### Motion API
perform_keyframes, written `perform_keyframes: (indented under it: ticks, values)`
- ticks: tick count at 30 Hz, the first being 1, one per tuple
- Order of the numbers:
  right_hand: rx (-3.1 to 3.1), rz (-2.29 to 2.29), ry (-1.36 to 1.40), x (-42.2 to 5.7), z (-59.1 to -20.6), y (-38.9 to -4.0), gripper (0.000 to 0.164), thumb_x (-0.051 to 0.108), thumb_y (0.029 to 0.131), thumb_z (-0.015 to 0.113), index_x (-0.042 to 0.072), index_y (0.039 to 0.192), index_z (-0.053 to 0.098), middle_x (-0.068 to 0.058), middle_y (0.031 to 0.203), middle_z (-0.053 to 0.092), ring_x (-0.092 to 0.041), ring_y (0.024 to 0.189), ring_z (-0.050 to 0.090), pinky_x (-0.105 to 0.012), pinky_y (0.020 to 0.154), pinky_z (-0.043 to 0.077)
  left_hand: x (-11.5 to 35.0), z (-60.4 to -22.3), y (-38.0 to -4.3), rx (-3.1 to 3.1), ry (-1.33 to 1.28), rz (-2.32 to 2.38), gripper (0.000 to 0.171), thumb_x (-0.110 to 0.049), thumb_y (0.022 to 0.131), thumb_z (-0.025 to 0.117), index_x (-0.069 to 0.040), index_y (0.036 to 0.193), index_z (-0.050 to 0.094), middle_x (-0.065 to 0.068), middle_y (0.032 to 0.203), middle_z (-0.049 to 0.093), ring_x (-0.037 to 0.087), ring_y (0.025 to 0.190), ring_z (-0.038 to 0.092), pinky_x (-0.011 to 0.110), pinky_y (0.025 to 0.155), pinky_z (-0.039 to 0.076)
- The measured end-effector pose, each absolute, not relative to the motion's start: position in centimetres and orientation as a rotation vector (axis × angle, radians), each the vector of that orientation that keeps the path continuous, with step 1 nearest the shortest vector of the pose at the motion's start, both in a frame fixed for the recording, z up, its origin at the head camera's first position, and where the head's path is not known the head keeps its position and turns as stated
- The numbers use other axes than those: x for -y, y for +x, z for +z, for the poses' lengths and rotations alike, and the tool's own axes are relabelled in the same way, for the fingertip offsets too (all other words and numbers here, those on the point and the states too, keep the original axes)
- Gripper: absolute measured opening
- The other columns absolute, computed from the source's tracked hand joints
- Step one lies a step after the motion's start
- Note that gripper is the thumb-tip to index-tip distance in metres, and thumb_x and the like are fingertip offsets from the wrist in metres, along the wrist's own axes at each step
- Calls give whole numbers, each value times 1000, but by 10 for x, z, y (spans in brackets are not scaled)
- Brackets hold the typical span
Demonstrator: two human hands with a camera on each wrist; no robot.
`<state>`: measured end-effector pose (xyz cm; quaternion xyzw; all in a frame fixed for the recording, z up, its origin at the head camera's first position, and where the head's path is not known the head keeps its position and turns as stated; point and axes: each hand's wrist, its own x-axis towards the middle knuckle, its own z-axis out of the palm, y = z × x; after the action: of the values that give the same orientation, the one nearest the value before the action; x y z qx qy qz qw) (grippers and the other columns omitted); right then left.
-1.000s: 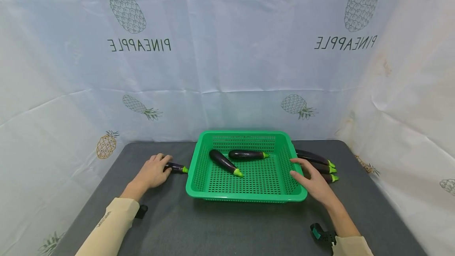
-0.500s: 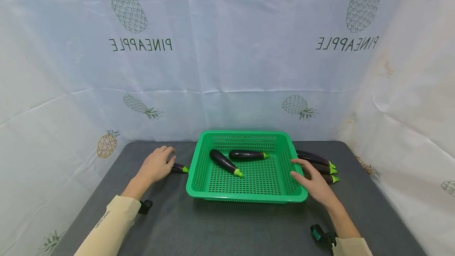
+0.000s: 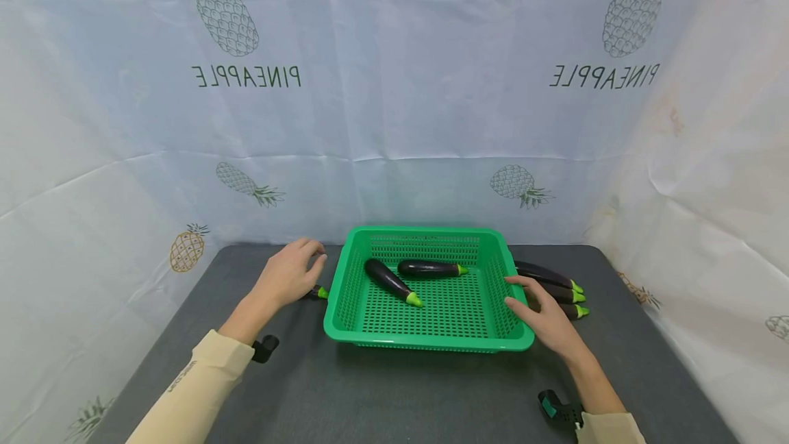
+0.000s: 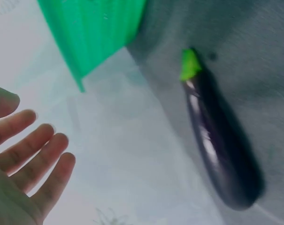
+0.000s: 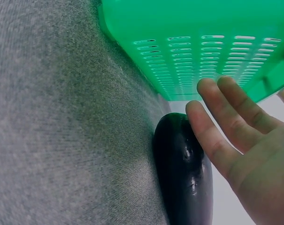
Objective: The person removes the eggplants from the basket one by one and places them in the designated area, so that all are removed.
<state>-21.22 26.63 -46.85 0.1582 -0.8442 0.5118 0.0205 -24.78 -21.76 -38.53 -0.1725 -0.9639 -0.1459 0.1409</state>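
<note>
A green plastic basket (image 3: 425, 342) stands mid-table with two dark purple eggplants, one slanted eggplant (image 3: 388, 279) and one level eggplant (image 3: 431, 268), inside. My left hand (image 3: 290, 276) is raised just left of the basket, holding nothing, its fingers spread loosely in the left wrist view. Below it on the table lies a single eggplant (image 4: 221, 140), mostly covered by the hand in the head view. My right hand (image 3: 545, 317) is at the basket's right rim, with straight fingers (image 5: 226, 122) along the outer wall and beside an eggplant (image 5: 181, 164).
Several eggplants (image 3: 548, 278) lie together right of the basket, partly behind the right hand. The dark grey table (image 3: 394, 396) ends at a pale curtain (image 3: 401, 122) printed with pineapples. Black straps with small devices sit on both wrists.
My left hand has lifted off the eggplant on the left and moved right and up toward the basket. The eggplant stays on the table. My right hand has hardly moved.
</note>
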Motion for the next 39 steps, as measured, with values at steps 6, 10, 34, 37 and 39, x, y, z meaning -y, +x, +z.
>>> perform_keyframes:
  ticks: [6, 10, 34, 37, 39]
  values:
    - [2614, 1590, 501, -266, -470, -214, 48, 23, 107, 57, 11, 151, 43, -23, 158, 32, -48, 139, 37, -68, 98, 40, 201, -374, -246, 2730, -588, -445, 21, -21, 104, 60, -7, 115, 70, 10, 109, 64, 29, 95, 64, 48, 75, 55]
    - [2620, 1577, 499, -267, -470, -215, 49, 25, 107, 56, 10, 151, 42, -23, 158, 31, -48, 140, 35, -69, 99, 39, 192, -367, -247, 2717, -634, -463, 21, -21, 104, 61, -7, 116, 69, 9, 110, 64, 28, 97, 64, 47, 78, 54]
    - [2629, 1584, 478, -267, -466, -213, 49, 25, 107, 57, 11, 151, 43, -22, 159, 31, -48, 142, 33, -69, 100, 38, 124, -326, -269, 2753, -821, -415, 24, -25, 106, 57, -11, 121, 68, 8, 117, 64, 25, 105, 63, 44, 84, 55]
    - [2622, 1590, 484, -266, -467, -213, 49, 24, 106, 58, 11, 151, 43, -23, 159, 31, -49, 142, 33, -70, 100, 38, 116, -325, -272, 2767, -834, -410, 25, -26, 106, 55, -11, 121, 68, 8, 118, 64, 25, 105, 63, 44, 85, 55]
    - [2613, 1602, 486, -265, -467, -213, 49, 23, 106, 58, 10, 150, 44, -23, 159, 31, -51, 144, 29, -72, 102, 35, 112, -325, -275, 2773, -842, -413, 25, -26, 106, 55, -11, 122, 68, 7, 118, 64, 25, 107, 63, 44, 86, 54]
